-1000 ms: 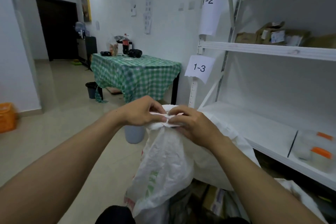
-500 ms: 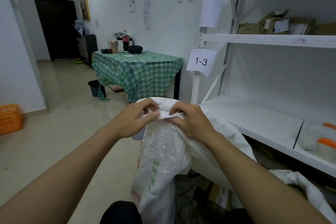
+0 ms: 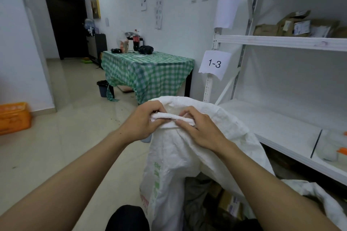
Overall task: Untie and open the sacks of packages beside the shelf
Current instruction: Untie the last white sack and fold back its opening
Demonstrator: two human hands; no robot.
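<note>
Your left hand (image 3: 142, 122) and right hand (image 3: 199, 133) are pinching the rolled neck (image 3: 169, 117) of the sack (image 3: 169, 159), fingers curled tight, evidently steadying it for loosening.

The left hand (image 3: 144, 124) and the right hand (image 3: 199, 129) meet at the top of a white woven sack (image 3: 169, 165) standing just beside the shelf (image 3: 281, 42). Each curls its fingers round the sack's rolled neck (image 3: 169, 116). Cardboard packages (image 3: 300, 28) lie on the shelf's upper board. A green-checked table (image 3: 150, 73) stands against the far wall, and an orange crate (image 3: 13, 116) sits at the floor's left edge.
</note>
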